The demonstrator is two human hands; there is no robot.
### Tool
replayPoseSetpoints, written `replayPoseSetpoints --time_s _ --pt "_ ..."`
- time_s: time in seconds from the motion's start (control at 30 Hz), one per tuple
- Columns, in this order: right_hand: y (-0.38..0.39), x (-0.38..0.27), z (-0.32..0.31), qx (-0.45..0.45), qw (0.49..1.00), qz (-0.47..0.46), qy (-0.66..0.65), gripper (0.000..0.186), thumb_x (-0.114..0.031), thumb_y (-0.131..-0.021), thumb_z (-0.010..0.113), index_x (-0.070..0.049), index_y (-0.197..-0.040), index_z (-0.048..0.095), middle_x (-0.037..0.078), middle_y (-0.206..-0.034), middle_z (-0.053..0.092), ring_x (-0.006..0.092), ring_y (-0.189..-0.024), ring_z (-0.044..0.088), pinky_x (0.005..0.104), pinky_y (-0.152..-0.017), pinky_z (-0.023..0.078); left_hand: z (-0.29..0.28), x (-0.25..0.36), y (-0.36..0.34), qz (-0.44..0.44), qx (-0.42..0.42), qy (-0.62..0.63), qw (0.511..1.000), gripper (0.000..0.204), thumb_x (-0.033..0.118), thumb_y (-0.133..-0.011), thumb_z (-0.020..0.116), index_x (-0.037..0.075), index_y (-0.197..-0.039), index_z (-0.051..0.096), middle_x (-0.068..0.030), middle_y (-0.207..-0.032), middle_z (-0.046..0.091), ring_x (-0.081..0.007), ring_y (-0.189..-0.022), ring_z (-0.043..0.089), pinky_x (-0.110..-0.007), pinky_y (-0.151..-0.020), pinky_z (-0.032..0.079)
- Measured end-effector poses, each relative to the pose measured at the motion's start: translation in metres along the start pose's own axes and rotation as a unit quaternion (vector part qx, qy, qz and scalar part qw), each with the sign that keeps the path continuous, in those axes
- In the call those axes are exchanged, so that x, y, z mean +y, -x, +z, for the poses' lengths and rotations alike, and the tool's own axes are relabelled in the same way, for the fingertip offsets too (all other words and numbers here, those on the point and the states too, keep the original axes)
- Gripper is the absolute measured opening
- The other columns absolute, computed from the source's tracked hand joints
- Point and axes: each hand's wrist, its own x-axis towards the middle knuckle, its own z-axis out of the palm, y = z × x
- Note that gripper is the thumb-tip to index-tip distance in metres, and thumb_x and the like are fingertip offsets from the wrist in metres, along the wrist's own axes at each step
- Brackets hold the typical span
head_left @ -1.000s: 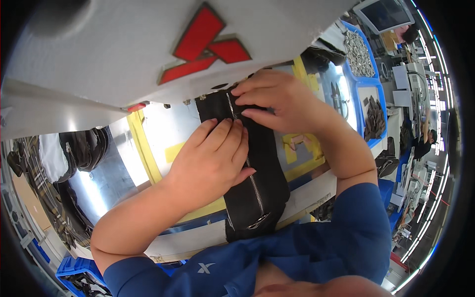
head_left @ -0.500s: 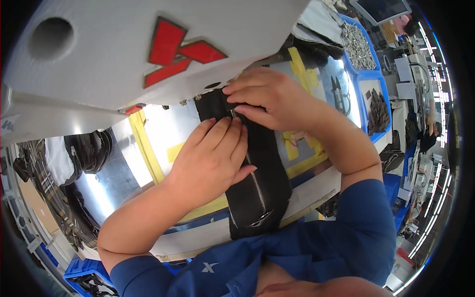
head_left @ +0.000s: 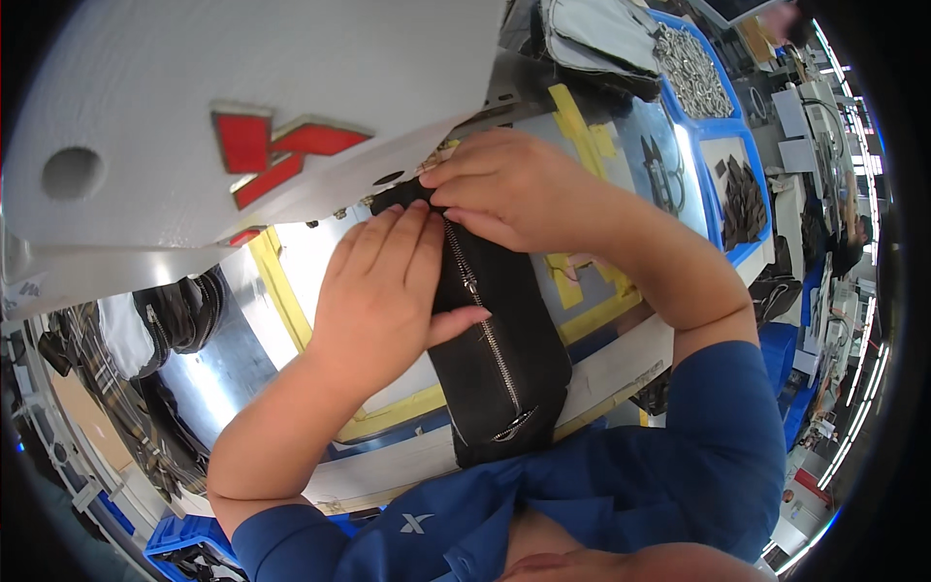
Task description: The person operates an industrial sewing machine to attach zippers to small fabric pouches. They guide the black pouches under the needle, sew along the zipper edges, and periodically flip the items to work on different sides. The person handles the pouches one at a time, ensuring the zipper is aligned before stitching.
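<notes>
Black long fabric piece (head_left: pixel 529 339), one in number, lies on the shiny metal work surface (head_left: pixel 199 383), under both hands, from beside the white machine body with a red emblem (head_left: pixel 145 116) down to the person's front. One silver metal zipper (head_left: pixel 497 357) runs along it, with one small slider (head_left: pixel 471 286) visible. Two hands are on the fabric. The left hand (head_left: pixel 378 291) is wide and flat, four fingers near one another and the thumb stretched apart to the zipper. The right hand (head_left: pixel 509 189) is narrower, its fingers bent over the far end; whether they pinch the fabric, I cannot tell. I count one pair of dark scissors (head_left: pixel 663 179) and two blue plastic compartments: one with silver metal pieces (head_left: pixel 693 70), one with dark flat pieces (head_left: pixel 744 201), both too many to count. The fabric's far end is partly hidden by the fingers, and the machine is cut off above.
</notes>
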Motion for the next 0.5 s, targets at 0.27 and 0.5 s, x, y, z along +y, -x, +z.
replayPoseSetpoints --time_s 0.27,0.5 --pt "0.0 -0.001 0.003 0.014 0.999 -0.02 0.038 0.015 -0.015 -0.083 0.078 -0.005 -0.094 0.075 0.008 -0.105 0.076 0.0323 -0.104 0.07 0.045 -0.097 0.056 -0.002 0.001 -0.005 -0.022 -0.028 -0.045 0.998 0.084 0.059 -0.076 0.085 -0.003 -0.131 0.068 -0.0172 -0.142 0.066 -0.0362 -0.127 0.062 -0.049 -0.107 0.047" --pt "0.004 -0.011 -0.001 -0.056 0.995 0.04 0.065 0.015 -0.021 -0.092 0.072 -0.009 -0.097 0.078 0.006 -0.105 0.077 0.0291 -0.097 0.074 0.043 -0.083 0.06 -0.009 0.005 -0.009 -0.048 -0.056 -0.054 0.996 0.083 0.06 -0.073 0.086 0.001 -0.129 0.07 -0.0113 -0.146 0.066 -0.0308 -0.12 0.063 -0.045 -0.099 0.046"
